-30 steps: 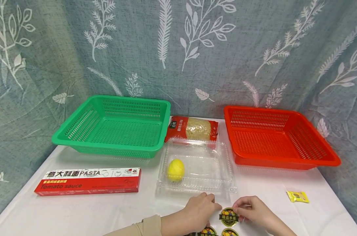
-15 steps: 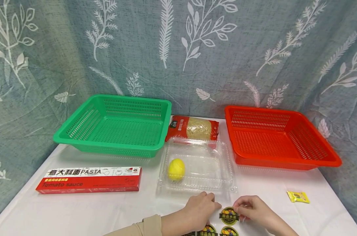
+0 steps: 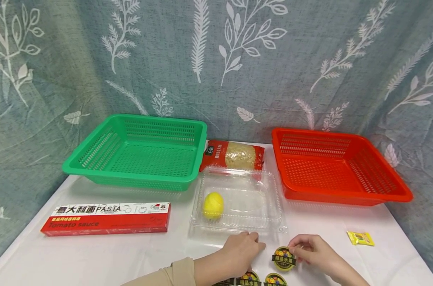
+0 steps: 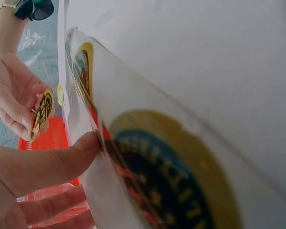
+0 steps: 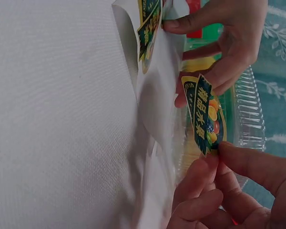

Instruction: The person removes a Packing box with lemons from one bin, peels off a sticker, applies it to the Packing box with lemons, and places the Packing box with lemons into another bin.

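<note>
My right hand (image 3: 318,254) pinches a round black-and-gold fruit sticker (image 3: 284,259) by its edge, between thumb and finger. In the right wrist view the sticker (image 5: 205,114) hangs free of the paper, its printed fruit visible. My left hand (image 3: 239,254) holds the sticker sheet (image 5: 159,109) by its edge, the thumb (image 4: 81,148) against it. More round stickers (image 3: 249,279) remain on the sheet at the bottom of the head view, partly cut off. Beyond the hands lies a clear plastic clamshell box (image 3: 245,202) with a yellow lemon-like fruit (image 3: 213,205) at its left side.
A green basket (image 3: 130,174) stands back left, a red basket (image 3: 348,195) back right. Between them lies a red noodle bag (image 3: 234,155). A red-and-white pasta box (image 3: 107,219) is at left, a small yellow packet (image 3: 360,238) at right.
The right hand has moved slightly right with the sticker, which now sits farther from the sheet's other stickers and is tilted. The left hand has shifted slightly left with the sheet.
</note>
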`<move>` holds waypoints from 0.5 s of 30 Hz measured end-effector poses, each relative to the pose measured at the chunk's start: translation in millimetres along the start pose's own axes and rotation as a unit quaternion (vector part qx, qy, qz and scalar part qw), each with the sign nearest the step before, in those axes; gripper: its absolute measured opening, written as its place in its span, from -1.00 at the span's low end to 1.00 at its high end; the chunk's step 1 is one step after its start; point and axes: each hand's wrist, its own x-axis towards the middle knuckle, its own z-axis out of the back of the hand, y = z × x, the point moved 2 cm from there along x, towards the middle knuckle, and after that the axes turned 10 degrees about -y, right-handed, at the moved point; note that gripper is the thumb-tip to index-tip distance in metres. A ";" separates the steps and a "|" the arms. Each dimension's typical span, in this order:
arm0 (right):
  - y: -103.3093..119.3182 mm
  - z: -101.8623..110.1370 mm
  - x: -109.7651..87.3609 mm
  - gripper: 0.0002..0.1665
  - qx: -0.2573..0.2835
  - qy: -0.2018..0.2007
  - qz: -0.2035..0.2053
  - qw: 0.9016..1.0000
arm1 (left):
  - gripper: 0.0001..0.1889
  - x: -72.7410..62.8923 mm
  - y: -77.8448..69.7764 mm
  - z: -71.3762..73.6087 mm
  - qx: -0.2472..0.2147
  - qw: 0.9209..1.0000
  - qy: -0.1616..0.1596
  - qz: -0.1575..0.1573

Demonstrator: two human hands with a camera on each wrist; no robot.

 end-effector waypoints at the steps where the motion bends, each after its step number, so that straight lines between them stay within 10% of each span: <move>1: 0.2 0.0 -0.2 -0.79 0.001 0.002 0.002 1.000 | -0.46 -0.2 -0.4 -0.1 0.005 1.000 -0.002 -0.001; 15: 5.9 -1.1 -1.1 -0.71 0.046 0.004 0.005 0.999 | -0.68 -8.4 -4.2 2.4 0.021 0.998 -0.057 -0.015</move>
